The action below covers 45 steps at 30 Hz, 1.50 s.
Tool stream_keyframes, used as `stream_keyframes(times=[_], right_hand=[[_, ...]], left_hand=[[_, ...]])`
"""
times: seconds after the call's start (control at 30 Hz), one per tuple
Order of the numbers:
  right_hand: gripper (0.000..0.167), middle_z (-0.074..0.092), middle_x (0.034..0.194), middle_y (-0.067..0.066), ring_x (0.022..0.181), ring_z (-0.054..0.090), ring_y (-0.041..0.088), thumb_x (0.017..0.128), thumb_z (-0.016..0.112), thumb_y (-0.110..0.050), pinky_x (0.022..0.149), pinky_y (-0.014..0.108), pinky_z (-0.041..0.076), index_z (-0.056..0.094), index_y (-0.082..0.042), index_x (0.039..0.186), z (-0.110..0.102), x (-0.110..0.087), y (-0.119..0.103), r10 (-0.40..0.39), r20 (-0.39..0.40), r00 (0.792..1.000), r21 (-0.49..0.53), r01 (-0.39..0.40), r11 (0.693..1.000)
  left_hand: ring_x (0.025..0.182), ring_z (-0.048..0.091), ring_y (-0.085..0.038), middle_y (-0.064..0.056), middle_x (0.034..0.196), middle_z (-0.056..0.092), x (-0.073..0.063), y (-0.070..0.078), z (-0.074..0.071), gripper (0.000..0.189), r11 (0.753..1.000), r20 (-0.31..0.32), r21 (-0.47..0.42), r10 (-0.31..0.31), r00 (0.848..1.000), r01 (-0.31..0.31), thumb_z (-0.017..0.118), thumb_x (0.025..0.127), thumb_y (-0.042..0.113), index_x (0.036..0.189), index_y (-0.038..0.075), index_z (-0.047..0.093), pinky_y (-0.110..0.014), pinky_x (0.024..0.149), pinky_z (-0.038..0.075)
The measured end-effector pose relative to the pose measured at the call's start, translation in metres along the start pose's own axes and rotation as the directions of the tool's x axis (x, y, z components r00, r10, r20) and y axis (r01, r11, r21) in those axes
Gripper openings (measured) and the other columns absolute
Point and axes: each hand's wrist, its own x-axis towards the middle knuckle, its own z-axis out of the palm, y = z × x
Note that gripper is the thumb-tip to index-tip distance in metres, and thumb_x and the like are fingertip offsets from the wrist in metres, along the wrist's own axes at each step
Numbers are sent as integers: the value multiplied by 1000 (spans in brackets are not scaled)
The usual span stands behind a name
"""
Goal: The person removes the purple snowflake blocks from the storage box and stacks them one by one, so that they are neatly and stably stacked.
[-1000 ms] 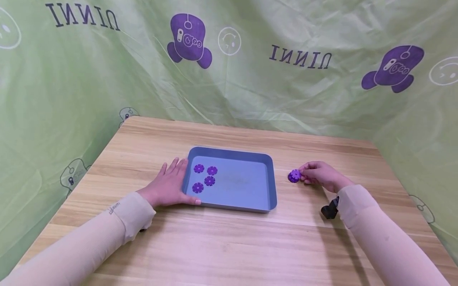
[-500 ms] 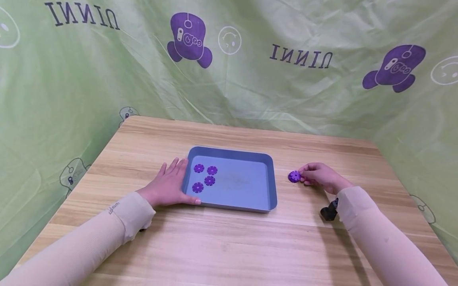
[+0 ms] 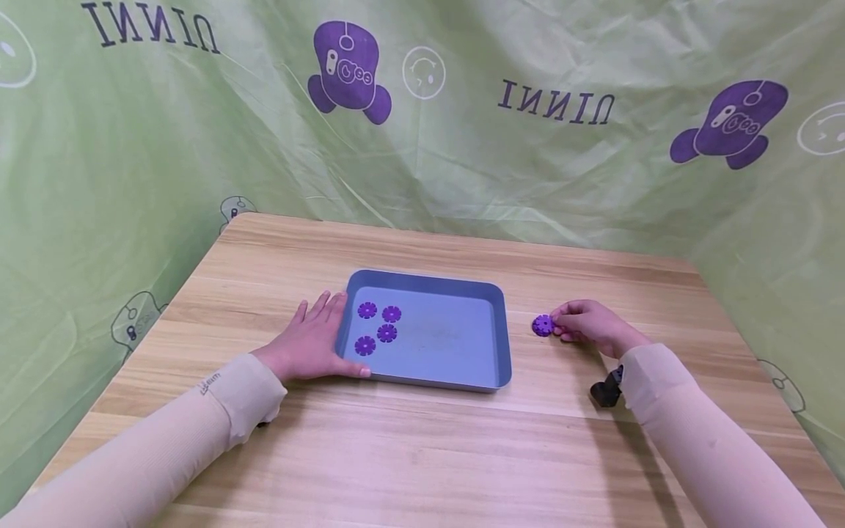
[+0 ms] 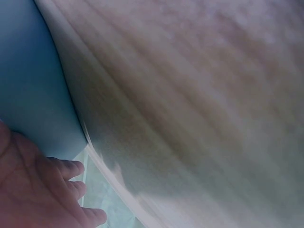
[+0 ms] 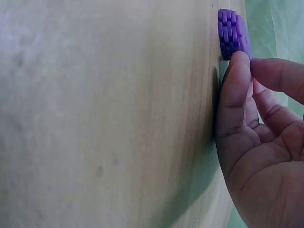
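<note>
My left hand point(image 3: 310, 342) lies spread along the left side of a blue-grey tray point(image 3: 449, 337), its thumb at the front rim. In the left wrist view, the palm point(image 4: 28, 185) shows beside the tray's outer wall point(image 4: 42, 90). Several purple notched plastic discs point(image 3: 386, 334) lie flat inside the tray's left part. To the right of the tray, my right hand point(image 3: 593, 324) pinches the edge of a purple notched disc point(image 3: 543, 325) between thumb and forefinger. That disc sits over a small stack of like discs point(image 5: 227, 33), seen edge-on in the right wrist view.
The wooden table point(image 3: 422, 455) carries the tray and the stack. A green printed sheet point(image 3: 462, 169) hangs behind the table and down both sides. A black wrist-camera piece point(image 3: 606, 391) sticks out below the right sleeve.
The pinched disc has come down, from tilted above the stack to flat on or just over it. My left hand and the tray hold still.
</note>
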Motion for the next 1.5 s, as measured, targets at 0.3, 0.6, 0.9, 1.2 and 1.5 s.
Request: stream_keyframes(times=[0.3, 0.6, 0.9, 1.2, 1.5], right_hand=[[26, 64, 96, 2, 84, 61, 7, 109, 47, -6, 76, 22, 56, 54, 14, 123, 1, 0, -2, 5, 0, 1000, 1, -5, 1000], [24, 65, 95, 2, 82, 62, 7, 108, 49, -6, 76, 22, 57, 55, 13, 122, 1, 0, 0, 2, -6, 1000, 22, -2, 1000], [23, 65, 96, 2, 83, 63, 6, 108, 49, -5, 76, 22, 57, 55, 12, 121, 1, 0, 0, 13, -7, 1000, 36, -13, 999], [22, 65, 96, 2, 84, 63, 6, 108, 48, -4, 77, 21, 57, 55, 12, 121, 1, -1, 0, 1, 0, 1000, 47, -1, 999], [20, 66, 95, 1, 83, 64, 6, 107, 51, -4, 76, 22, 58, 56, 11, 119, -1, 0, 3, -17, 4, 1000, 70, 17, 997]], left_hand=[[156, 1, -45, -28, 168, 8, -1, 2, -1, 146, 1000, 3, -8, -2, 1000, 2, 75, 70, 81, 160, -11, 5, -64, 122, -2], [156, 1, -44, -28, 169, 8, 1, 0, 1, 147, 1000, 0, 4, 1, 1000, -1, 73, 70, 82, 160, -11, 5, -63, 122, -1], [156, 1, -44, -28, 169, 8, 0, -1, 1, 147, 1000, 2, 4, -2, 1000, 2, 74, 70, 82, 160, -11, 5, -63, 122, -1], [156, 2, -44, -28, 169, 8, 2, -1, 2, 146, 1000, 1, -2, 1, 1000, -1, 73, 71, 82, 161, -10, 5, -63, 122, 0], [156, 2, -44, -28, 169, 9, 2, -1, 2, 147, 1000, -2, -7, 8, 1000, -8, 73, 70, 83, 161, -10, 5, -63, 122, 0]])
